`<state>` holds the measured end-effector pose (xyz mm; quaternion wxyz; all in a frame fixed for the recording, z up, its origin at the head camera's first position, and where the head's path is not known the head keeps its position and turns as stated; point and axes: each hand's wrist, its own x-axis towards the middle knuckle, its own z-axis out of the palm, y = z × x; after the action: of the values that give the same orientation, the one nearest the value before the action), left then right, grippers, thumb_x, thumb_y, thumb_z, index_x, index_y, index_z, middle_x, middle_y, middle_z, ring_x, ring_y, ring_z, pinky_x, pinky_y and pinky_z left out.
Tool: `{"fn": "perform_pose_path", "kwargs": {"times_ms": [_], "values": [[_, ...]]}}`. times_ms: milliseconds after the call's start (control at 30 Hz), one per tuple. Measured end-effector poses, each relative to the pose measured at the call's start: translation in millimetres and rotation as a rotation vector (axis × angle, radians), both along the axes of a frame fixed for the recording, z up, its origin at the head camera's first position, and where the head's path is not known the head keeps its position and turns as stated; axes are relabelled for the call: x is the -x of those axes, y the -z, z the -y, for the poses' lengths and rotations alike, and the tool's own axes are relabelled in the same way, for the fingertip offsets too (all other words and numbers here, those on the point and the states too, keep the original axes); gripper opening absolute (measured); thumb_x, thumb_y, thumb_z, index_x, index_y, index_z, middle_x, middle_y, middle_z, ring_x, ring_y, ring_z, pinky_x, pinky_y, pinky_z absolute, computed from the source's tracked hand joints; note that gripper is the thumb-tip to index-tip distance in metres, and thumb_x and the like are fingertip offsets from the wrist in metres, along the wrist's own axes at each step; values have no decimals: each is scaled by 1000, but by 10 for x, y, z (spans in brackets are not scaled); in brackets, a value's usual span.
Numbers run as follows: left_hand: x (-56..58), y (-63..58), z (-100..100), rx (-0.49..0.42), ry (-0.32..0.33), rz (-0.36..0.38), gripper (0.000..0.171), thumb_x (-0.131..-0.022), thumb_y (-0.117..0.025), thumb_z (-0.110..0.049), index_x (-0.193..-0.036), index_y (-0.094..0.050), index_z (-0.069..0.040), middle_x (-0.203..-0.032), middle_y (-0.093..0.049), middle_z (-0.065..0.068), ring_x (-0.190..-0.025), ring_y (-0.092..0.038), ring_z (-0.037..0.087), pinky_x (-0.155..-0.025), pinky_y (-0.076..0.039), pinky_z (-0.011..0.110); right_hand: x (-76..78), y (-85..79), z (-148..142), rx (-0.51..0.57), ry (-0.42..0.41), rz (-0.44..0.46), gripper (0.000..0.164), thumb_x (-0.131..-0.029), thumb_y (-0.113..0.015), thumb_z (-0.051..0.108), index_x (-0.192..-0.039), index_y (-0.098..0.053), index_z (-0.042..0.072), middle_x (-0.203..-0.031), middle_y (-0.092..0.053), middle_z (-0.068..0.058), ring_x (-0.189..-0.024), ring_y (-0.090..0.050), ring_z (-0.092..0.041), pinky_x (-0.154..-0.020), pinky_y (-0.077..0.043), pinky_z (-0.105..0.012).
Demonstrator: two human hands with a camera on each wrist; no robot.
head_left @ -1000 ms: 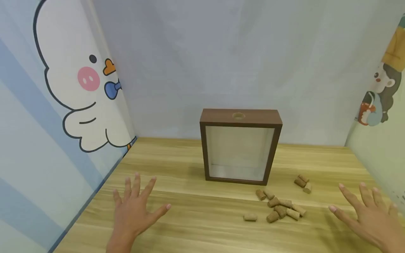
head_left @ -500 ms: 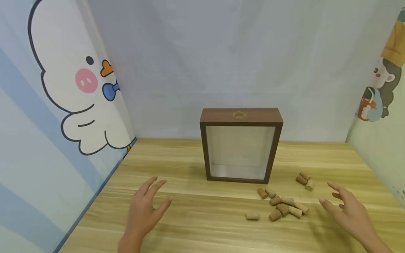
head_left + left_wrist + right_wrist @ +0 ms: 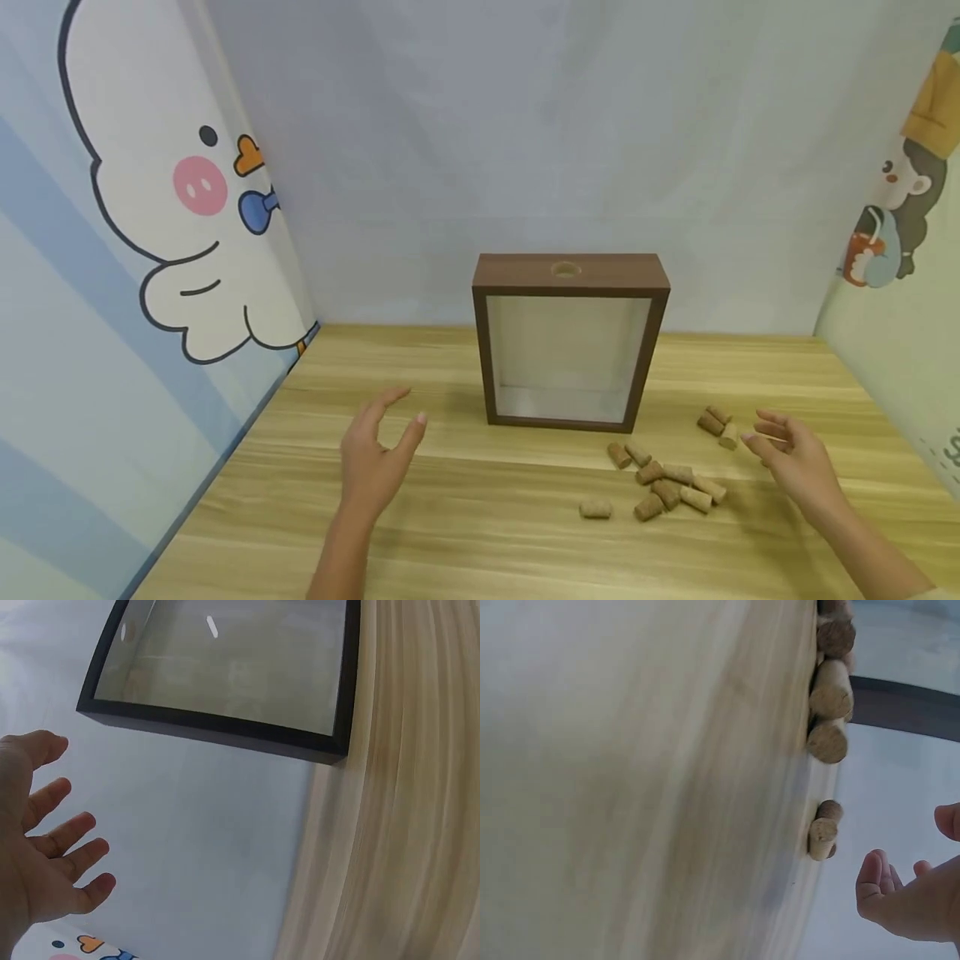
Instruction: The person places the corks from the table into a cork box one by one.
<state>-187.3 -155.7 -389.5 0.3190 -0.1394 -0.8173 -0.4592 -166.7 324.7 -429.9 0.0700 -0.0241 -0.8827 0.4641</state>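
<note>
A brown-framed shadow box (image 3: 570, 272) with a clear front stands upright toward the back of the table, a round hole in its top. Several wine corks (image 3: 665, 493) lie loose in front of it to the right, with one cork (image 3: 596, 509) apart on the left. A trio of corks (image 3: 718, 425) sits farther back. My right hand (image 3: 798, 467) hovers just right of that trio, fingers loosely bent and holding nothing. To the left of the box, my left hand (image 3: 375, 454) is raised with thumb and fingers spread apart, also holding nothing.
The wood-grain table (image 3: 465, 550) runs back to a plain pale curtain (image 3: 420, 167). Cartoon-printed walls flank it, a white figure (image 3: 165, 167) on the left and a dark-haired figure (image 3: 911, 192) on the right.
Both hands have moved inward from the sides, and their spread fingers have relaxed into a looser bend. The right hand has come closer to the three corks. Box and corks stay put.
</note>
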Motion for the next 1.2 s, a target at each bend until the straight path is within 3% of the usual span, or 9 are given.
{"fn": "perform_pose_path", "kwargs": {"times_ms": [167,267,400,633,833,1067,1200], "values": [[146,-102,-162,-84,31,-71,39,-81,-69,-7,-119,-60,-3,-119,-58,11,-115,-49,25,-92,-37,47,161,61,-53,83,9,52,68,-97,-47,32,-138,-19,-15,-130,-30,-38,-112,-37,-48,-70,-45,-18],[175,-209,-269,-107,52,-111,39,-82,-67,-5,-120,-58,0,-119,-58,15,-114,-49,29,-89,-38,48,220,96,-82,118,-7,103,73,-96,-47,35,-139,-15,-14,-132,-24,-40,-115,-31,-53,-84,-45,-39],[251,-296,-370,-136,84,-101,41,-84,-66,-9,-123,-56,-1,-121,-56,16,-114,-48,28,-89,-38,48,299,140,-123,135,-43,172,80,-95,-49,39,-140,-10,-14,-134,-18,-44,-118,-24,-59,-90,-29,-64],[459,-407,-527,-213,138,-32,41,-86,-63,-13,-125,-55,-3,-125,-55,9,-115,-48,23,-91,-39,44,359,235,-222,53,-83,201,81,-93,-54,36,-139,-12,-16,-130,-24,-46,-115,-28,-60,-89,-33,-61],[667,-502,-696,-300,188,12,40,-88,-60,-7,-126,-51,2,-128,-51,18,-116,-47,32,-92,-37,51,387,274,-302,-17,-106,211,80,-91,-59,33,-137,-17,-16,-127,-29,-46,-111,-34,-59,-86,-37,-60],[906,-611,-808,-341,194,75,44,-91,-58,-27,-132,-50,-13,-132,-49,7,-117,-46,20,-92,-37,46,469,266,-342,-111,-117,224,75,-88,-63,33,-129,-30,-20,-120,-38,-43,-107,-41,-54,-84,-40,-55],[1017,-644,-839,-347,179,81,45,-90,-57,-34,-132,-51,-16,-130,-49,9,-116,-47,22,-90,-38,46,520,244,-337,-127,-120,240,72,-86,-65,33,-124,-37,-21,-114,-46,-39,-102,-46,-50,-82,-42,-52]]}}
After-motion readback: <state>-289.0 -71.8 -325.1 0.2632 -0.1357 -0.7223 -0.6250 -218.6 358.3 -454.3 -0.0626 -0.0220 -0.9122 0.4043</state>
